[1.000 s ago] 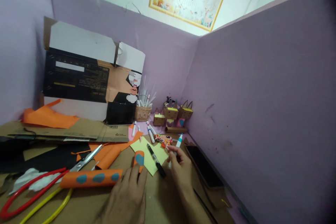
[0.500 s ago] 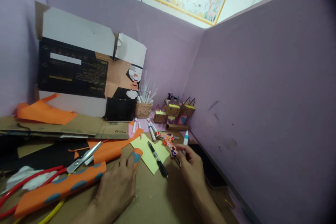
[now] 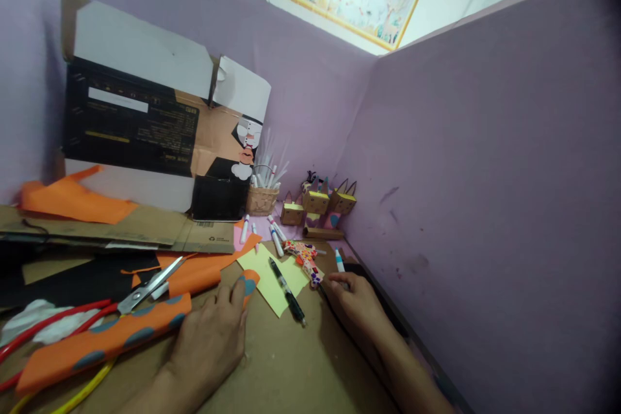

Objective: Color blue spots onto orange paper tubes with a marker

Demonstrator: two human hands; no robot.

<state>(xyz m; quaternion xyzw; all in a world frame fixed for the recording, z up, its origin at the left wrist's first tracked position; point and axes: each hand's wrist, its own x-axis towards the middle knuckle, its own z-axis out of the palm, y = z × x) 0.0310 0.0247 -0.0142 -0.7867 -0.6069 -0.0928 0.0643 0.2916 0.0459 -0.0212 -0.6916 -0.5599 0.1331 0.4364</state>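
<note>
My left hand [image 3: 208, 339] rests over an orange strip with grey-blue dots [image 3: 107, 343], its fingers closed on the strip near its far end [image 3: 251, 281]. Over at the right, my right hand [image 3: 356, 301] has its fingers curled together beside a blue-capped marker [image 3: 339, 261]; what it holds, if anything, is hidden. A floral-patterned piece [image 3: 306, 262] lies just left of its fingertips. Between my hands are a black pen [image 3: 287, 292] and a yellow paper [image 3: 276, 303].
Red-handled scissors [image 3: 150, 286] lie at the left. Behind stand a flattened cardboard box [image 3: 204, 136], a small basket of markers [image 3: 262, 200] and little cardboard cat figures [image 3: 316, 200]. A purple wall [image 3: 485, 174] bounds the right side.
My right hand has moved slightly right, away from the floral piece and the dark stick-like end beside it. My left hand stays on the dotted strip. The view has shifted slightly.
</note>
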